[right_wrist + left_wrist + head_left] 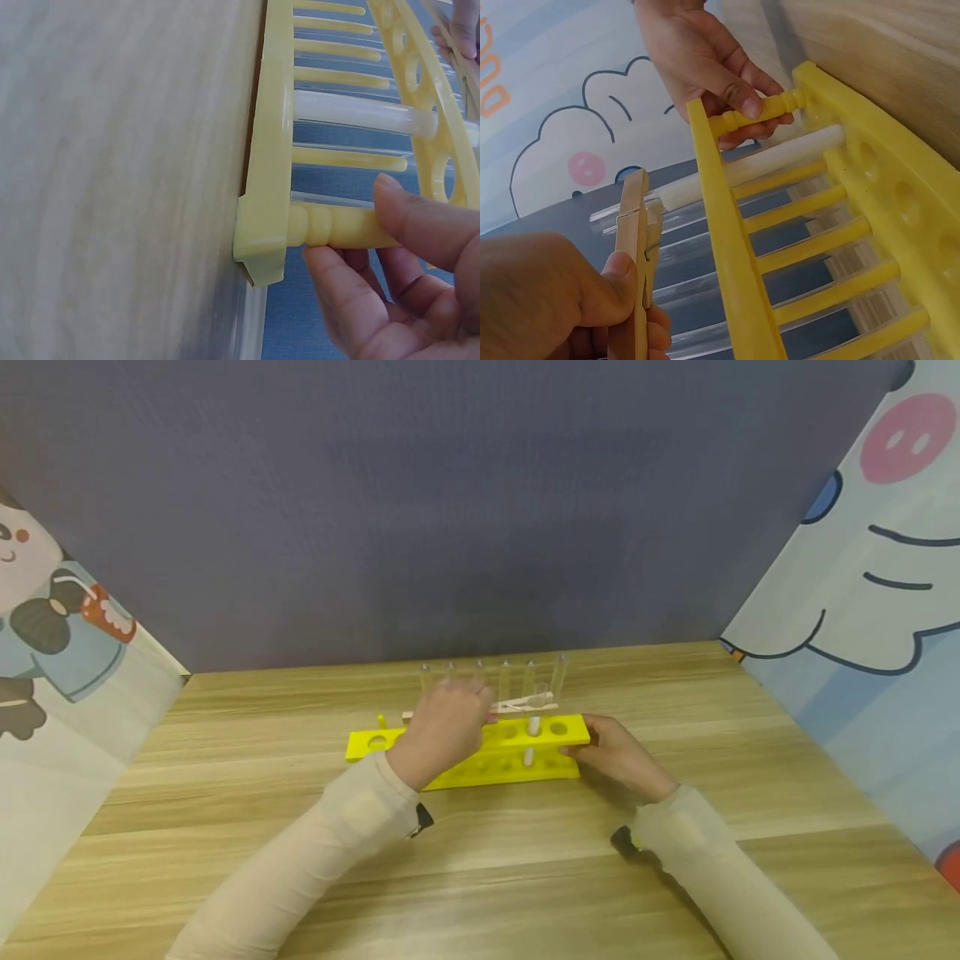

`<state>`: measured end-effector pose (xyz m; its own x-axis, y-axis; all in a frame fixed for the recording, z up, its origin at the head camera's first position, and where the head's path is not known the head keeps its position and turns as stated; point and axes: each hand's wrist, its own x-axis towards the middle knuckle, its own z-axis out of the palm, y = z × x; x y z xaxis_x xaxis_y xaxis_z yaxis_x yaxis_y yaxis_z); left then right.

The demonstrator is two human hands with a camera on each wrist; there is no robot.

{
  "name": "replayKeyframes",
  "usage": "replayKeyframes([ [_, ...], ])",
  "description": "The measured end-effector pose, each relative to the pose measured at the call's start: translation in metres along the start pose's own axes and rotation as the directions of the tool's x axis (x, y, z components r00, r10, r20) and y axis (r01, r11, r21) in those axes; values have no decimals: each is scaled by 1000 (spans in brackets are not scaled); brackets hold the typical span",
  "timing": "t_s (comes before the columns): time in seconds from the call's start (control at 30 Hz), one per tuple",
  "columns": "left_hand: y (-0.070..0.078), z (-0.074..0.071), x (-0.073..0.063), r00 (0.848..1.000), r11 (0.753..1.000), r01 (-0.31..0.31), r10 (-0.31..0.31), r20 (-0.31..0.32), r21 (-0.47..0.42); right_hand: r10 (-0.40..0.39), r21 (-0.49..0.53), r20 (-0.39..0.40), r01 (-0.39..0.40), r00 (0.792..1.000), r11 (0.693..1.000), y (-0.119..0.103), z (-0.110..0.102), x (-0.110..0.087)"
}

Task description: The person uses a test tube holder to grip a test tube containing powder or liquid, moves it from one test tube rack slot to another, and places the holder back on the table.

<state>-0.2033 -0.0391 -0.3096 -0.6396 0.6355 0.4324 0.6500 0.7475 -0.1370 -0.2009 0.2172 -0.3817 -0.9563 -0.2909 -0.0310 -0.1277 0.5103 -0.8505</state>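
Note:
A yellow test tube rack (498, 779) stands on the table. In one of its holes sits a clear test tube (682, 192) with white contents low in it. My left hand (446, 722) grips a wooden test tube holder (632, 244) above the rack. The holder's far end lies against the tube's upper part; whether its jaws clasp the glass I cannot tell. At the rack's right end my right hand (622, 756) pinches the ridged yellow end post (341, 226) between thumb and fingers.
Several clear tubes (426, 678) stand upright in a row along the rack's back. A dark panel (480, 527) rises behind the wooden table (525, 877). Walls with cartoon pictures flank it on the left (52, 610) and right (862, 635).

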Motion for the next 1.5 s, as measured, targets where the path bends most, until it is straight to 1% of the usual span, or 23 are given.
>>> replayKeyframes([
  [0.1,0,1,-1,1000,1000,2,-2,14,-2,3,-4,0,-3,1000,1000,0,0,1],
  [0.27,0,1,-2,998,1000,10,-9,63,-10,2,-7,0,-2,1000,1000,1,1,1],
  [0.37,0,1,-3,997,1000,11,-10,77,-9,0,-3,3,0,1000,1000,1,1,1],
  [0.8,2,9,-6,997,1000,-5,4,71,6,-2,-3,1,2,1000,1000,-2,1,-1],
  [1.03,3,13,-6,995,999,-20,16,94,44,7,-15,-7,-7,1000,1000,0,1,1],
  [1.23,2,15,-6,994,998,-23,17,107,56,20,-21,-19,-20,1000,1000,1,2,2],
  [1.5,1,17,-6,997,998,-36,32,72,44,31,-3,-21,-31,999,1000,1,2,3],
])
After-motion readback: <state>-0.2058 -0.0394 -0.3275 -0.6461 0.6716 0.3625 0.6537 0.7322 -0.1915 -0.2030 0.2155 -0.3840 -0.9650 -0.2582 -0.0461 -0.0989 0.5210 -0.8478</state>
